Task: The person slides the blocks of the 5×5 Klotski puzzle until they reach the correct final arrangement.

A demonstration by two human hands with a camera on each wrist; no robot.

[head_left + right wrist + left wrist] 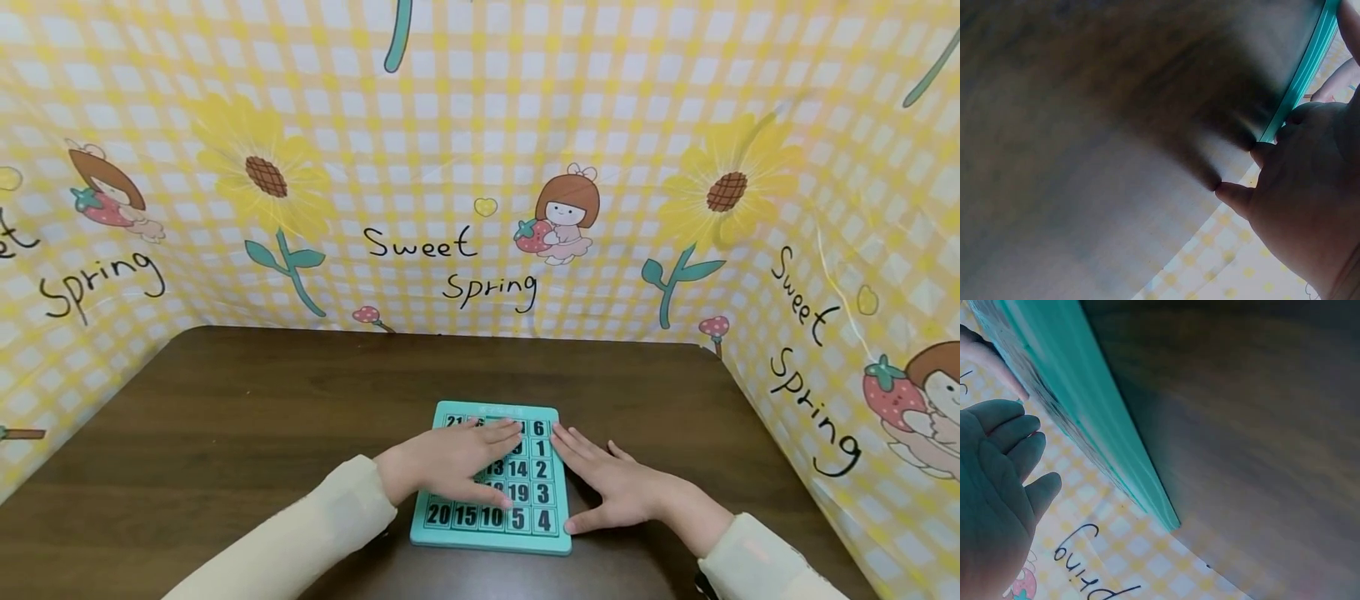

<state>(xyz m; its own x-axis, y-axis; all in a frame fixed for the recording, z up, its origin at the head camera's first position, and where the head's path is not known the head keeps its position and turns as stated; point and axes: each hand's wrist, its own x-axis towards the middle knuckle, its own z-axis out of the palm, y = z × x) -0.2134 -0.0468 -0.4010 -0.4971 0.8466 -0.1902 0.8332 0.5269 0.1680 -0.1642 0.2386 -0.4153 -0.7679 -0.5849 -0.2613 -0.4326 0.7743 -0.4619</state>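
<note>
A turquoise number slide puzzle (491, 546) lies flat on the dark table, its tiles printed with black numerals such as 20, 15, 10, 5 and 4 along the near row. My left hand (457, 460) is stretched over the middle of the tiles and hides several of them. In the left wrist view, this hand's palm (991, 481) faces down above the tiles with fingers extended. Along the puzzle's right side, my right hand (622, 483) rests with straight fingers and thumb at the frame's edge. The right wrist view shows its fingertips (1262, 152) beside the turquoise rim (1302, 75).
Brown wood-grain table (300, 383) surrounds the puzzle. Behind it and along both sides hangs a yellow checked cloth (465, 133) printed with flowers, strawberry figures and the words Sweet Spring. Light sleeves (315, 517) cover both forearms.
</note>
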